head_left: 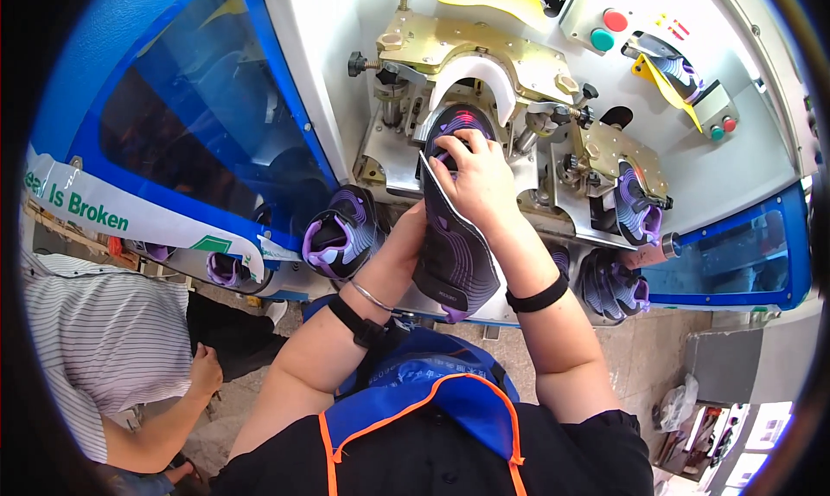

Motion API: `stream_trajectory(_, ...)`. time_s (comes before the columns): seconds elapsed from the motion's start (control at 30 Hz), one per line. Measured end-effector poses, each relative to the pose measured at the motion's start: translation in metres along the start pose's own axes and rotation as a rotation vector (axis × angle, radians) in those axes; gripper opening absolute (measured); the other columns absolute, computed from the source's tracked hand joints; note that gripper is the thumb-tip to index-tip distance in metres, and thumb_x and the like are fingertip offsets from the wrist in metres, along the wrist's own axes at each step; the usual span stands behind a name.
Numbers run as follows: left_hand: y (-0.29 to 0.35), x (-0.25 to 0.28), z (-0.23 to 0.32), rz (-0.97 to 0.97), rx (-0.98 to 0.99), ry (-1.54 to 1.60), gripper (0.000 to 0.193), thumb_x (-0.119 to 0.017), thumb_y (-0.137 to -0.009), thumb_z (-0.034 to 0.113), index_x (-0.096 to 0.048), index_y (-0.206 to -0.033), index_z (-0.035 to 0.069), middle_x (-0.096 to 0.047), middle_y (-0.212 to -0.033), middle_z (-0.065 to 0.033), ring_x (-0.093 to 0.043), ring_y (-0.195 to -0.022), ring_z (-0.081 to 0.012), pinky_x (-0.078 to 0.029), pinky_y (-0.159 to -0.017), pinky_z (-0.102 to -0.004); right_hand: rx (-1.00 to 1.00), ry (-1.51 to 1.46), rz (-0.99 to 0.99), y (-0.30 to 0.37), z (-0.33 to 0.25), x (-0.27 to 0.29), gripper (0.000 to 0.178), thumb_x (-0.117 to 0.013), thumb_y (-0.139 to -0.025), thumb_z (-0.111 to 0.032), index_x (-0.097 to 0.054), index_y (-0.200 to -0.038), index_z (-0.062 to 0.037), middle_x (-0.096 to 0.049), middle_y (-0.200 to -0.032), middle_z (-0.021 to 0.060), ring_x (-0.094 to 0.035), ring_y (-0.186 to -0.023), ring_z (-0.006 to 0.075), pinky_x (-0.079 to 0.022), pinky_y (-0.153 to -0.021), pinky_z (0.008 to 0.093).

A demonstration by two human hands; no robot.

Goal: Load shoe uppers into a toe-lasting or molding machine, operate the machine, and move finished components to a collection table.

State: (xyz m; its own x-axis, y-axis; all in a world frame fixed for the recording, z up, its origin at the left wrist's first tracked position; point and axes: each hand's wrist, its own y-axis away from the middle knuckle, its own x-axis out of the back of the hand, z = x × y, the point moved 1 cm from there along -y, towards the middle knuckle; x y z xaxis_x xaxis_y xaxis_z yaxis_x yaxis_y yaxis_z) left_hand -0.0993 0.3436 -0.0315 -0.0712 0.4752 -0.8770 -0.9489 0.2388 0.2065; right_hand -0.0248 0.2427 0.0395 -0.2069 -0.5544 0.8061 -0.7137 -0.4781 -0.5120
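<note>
A black shoe upper (456,252) with purple line patterns lies in front of me at the machine, heel end toward my body. My right hand (477,178) has its fingers bent over the upper near its opening, gripping it. My left hand (413,230) holds the upper's left side, most of its fingers hidden behind it. Just beyond my right fingers, a black toe part (461,120) with red light marks rests below a white U-shaped pad (474,71); whether it belongs to the same upper is partly hidden. The pad sits under a brass-coloured clamp plate (471,42).
Black-and-purple shoes stand left (344,232) and right (609,284) on the machine's ledge; another shoe (637,204) sits at a second station. Red and green buttons (609,29) are on the panel. Blue-framed doors (216,90) flank the machine. A person in a striped shirt (112,340) is at left.
</note>
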Motion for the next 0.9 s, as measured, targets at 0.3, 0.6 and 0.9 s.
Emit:
stream_trajectory(0.3, 0.007, -0.005, 0.004, -0.005, 0.055, 0.036, 0.029, -0.052, -0.1, 0.027, -0.058, -0.114, 0.002, -0.068, -0.097, -0.008, -0.069, -0.081, -0.0154, -0.059, -0.071, -0.0288, 0.0, 0.015, -0.022, -0.003, -0.001, 0.001, 0.027, -0.067, -0.084, -0.033, -0.066, -0.107, -0.0174, -0.058, -0.11, 0.009, -0.056, -0.097, 0.0352, -0.049, -0.086, 0.0426)
stream_trajectory(0.6, 0.013, -0.021, 0.007, 0.03, 0.053, 0.036, 0.028, -0.052, -0.099, 0.026, -0.058, -0.112, 0.002, -0.068, -0.096, -0.0084, -0.069, -0.08, -0.0163, -0.059, -0.069, -0.0289, -0.012, -0.016, -0.073, -0.006, 0.0, 0.005, 0.028, -0.064, -0.084, -0.033, -0.067, -0.105, -0.0148, -0.06, -0.109, 0.0105, -0.057, -0.101, 0.0357, -0.051, -0.083, 0.0442)
stream_trajectory(0.9, 0.007, -0.014, 0.003, 0.01, 0.091, 0.035, 0.027, -0.052, -0.099, 0.025, -0.058, -0.112, 0.002, -0.068, -0.097, -0.0087, -0.07, -0.08, -0.0168, -0.059, -0.069, -0.029, -0.006, -0.024, -0.076, -0.003, 0.005, 0.002, 0.027, -0.064, -0.084, -0.032, -0.066, -0.105, -0.0146, -0.06, -0.109, 0.0115, -0.056, -0.104, 0.0371, -0.05, -0.086, 0.0447)
